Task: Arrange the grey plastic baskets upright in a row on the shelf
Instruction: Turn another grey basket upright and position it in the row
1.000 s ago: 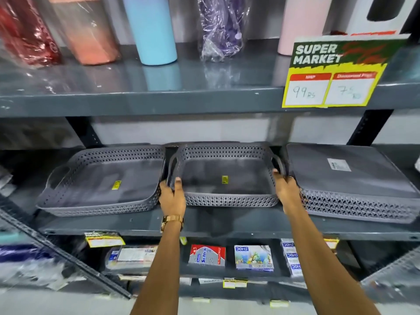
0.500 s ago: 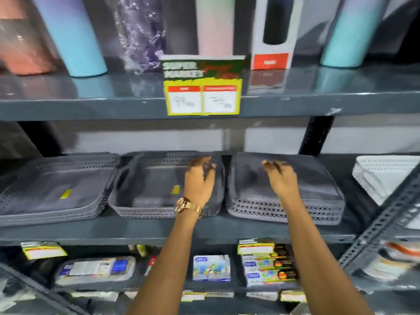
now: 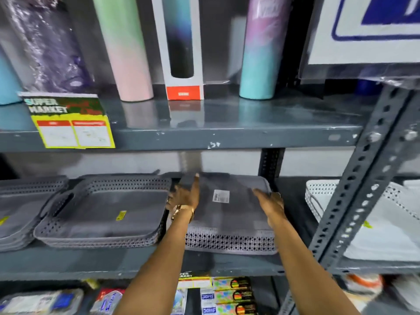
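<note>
Three grey plastic baskets lie on the middle shelf (image 3: 136, 262). The left basket (image 3: 20, 210) and the middle basket (image 3: 106, 214) stand upright, each a small stack with a yellow sticker inside. The right basket (image 3: 229, 214) lies upside down, its flat bottom with a white label facing up. My left hand (image 3: 185, 194) rests flat on this basket's left edge, fingers pointing to the back. My right hand (image 3: 270, 201) lies on its right edge, fingers spread. Neither hand has closed around it.
A slanted perforated steel post (image 3: 363, 178) crosses at the right. Behind it lies a white basket (image 3: 322, 192). Tall bottles (image 3: 261, 48) and a boxed flask (image 3: 181, 48) stand on the upper shelf, with a price card (image 3: 70, 123) on its edge. Packaged goods fill the shelf below.
My hands have left the middle basket and moved right onto the upside-down basket. The view has swung to the right and come closer.
</note>
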Motion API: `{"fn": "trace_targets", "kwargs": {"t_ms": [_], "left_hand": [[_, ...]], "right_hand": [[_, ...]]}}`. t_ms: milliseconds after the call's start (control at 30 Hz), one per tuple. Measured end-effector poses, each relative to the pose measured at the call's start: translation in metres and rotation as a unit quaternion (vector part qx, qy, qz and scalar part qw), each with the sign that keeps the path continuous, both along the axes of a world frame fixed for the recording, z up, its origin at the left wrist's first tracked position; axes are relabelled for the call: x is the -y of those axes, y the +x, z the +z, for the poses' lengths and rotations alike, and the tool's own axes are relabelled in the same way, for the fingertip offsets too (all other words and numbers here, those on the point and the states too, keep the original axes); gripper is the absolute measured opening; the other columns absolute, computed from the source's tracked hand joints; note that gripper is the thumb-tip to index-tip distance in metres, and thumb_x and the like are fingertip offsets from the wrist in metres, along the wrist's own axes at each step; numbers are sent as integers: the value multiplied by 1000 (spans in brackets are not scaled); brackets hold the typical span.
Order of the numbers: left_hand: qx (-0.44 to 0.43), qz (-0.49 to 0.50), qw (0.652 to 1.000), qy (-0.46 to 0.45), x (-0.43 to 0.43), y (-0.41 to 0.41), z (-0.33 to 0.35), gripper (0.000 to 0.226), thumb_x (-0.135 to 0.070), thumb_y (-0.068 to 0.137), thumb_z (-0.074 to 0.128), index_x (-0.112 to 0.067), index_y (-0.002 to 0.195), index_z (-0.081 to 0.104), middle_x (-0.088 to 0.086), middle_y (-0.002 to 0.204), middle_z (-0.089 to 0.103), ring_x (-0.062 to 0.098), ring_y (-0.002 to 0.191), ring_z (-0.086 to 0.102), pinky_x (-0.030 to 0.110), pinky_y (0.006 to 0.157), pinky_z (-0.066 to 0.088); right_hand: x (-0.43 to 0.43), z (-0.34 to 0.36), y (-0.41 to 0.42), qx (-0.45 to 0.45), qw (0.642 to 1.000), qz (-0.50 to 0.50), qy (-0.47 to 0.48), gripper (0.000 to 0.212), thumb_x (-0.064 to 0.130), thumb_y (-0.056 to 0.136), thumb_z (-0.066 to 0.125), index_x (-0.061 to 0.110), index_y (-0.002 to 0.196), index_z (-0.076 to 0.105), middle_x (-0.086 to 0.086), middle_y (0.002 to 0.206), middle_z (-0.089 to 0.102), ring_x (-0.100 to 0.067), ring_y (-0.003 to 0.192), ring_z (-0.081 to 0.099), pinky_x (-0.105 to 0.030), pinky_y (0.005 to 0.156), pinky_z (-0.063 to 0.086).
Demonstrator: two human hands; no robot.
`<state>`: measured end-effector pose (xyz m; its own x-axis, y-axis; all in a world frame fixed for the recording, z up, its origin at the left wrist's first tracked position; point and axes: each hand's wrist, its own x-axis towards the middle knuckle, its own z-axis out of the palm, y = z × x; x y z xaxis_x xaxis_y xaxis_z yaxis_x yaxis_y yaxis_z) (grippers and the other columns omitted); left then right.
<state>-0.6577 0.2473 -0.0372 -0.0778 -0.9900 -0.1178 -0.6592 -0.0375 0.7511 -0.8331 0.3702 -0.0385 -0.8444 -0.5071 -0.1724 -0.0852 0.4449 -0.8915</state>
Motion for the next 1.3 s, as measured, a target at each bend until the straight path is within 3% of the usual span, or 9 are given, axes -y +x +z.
{"fn": "trace_targets", "kwargs": {"t_ms": [100,233,433,533,633,833,1000,1167,1300], "left_hand": [[-120,97,985,-69,-13,-10,25,99,-79,75,26,-10,146,28,29,150,27,41,138,26,52,112,21],[-370,159,907,-123,-17,-15,54,78,-66,80,32,-10,133,44,25,137,37,39,129,37,45,108,28],[-437,168,880,-77,-39,5,17,70,-66,85,43,-7,122,51,16,131,56,33,125,50,45,102,40],[-424,164,888,-66,-58,16,-3,29,-47,95,41,-24,81,51,-5,81,55,17,80,52,31,80,34],[-404,143,902,-53,-73,26,-20,28,-41,99,37,-20,96,55,-2,94,56,16,86,51,30,83,31],[-261,122,955,-78,-79,38,-43,40,-23,95,51,-1,128,49,22,127,59,36,116,55,35,91,42],[-160,18,962,-220,-79,59,-42,31,-17,88,60,-2,116,60,20,116,61,33,104,57,27,86,40],[-113,-25,952,-284,-51,110,-29,33,-29,85,53,-9,109,63,13,110,64,30,101,58,35,86,46],[-12,26,955,-294,-7,186,-17,34,-30,86,55,-10,113,61,13,115,62,34,99,57,45,88,49]], "right_hand": [[2,23,-5,-15,993,-66,-98,94,70,80,44,-8,131,48,-27,140,47,-37,134,40,-44,112,30],[-5,59,-23,22,969,-128,-211,75,64,90,31,5,129,55,-21,134,53,-34,126,47,-46,106,36],[-28,28,-3,176,954,-152,-191,83,74,82,38,6,128,50,-16,135,53,-31,115,53,-41,92,36],[-34,14,-4,152,955,-176,-185,64,61,90,39,7,118,59,-13,110,63,-25,100,59,-40,95,40],[-40,-1,-7,164,950,-165,-207,44,36,98,35,10,129,52,3,83,54,-16,91,53,-42,107,41],[-48,-41,19,84,983,-144,-79,49,38,97,37,7,135,39,-22,151,34,-35,139,33,-42,110,29],[-41,-29,66,-293,944,14,149,85,47,89,50,-2,150,18,-25,159,13,-38,149,4,-48,119,-5],[11,-9,142,-212,943,223,124,58,53,92,43,4,119,56,-21,124,61,-37,121,55,-47,103,43],[50,0,197,-188,934,249,174,74,68,86,36,5,118,57,-19,128,61,-37,122,54,-49,104,41]]}}
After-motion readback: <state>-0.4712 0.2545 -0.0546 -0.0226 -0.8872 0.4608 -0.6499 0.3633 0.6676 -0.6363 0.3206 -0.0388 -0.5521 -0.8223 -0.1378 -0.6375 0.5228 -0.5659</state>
